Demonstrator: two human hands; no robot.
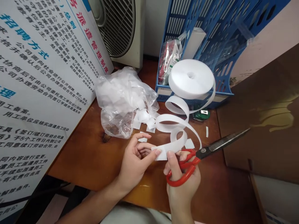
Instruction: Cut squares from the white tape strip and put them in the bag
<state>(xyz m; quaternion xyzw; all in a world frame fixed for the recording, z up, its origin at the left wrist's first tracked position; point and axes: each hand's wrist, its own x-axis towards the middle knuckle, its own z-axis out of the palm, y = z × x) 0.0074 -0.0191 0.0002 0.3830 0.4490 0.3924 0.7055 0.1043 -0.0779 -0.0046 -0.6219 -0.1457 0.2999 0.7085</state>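
Pinching the end of a white strip [178, 142], I hold it just above the near part of the wooden table [93, 168], my thumbs close together but apart. My left hand [135, 163] is clamped on a brighter white square [161, 154] at that end; whether it is a separate piece laid over the strip, I cannot tell. My right hand [184, 183] grips the red-handled scissors [204, 151], its thumb also pressing the strip beside the square; the fingers underneath are partly hidden. To do this well, I should hold the end flat and squarely lined up, thumbs pressing evenly so nothing slips or skews. The blades lie together, pointing away from both hands, which seems the right way to carry them while my fingertips are busy. Slack matters too: the loops beyond should stay loose, so they don't tug at the end. Past my fingers, cut pieces [151, 125] lie by a clear plastic bag [127, 93], and the strip curls back to its roll [183, 77] before the blue file rack [160, 90].
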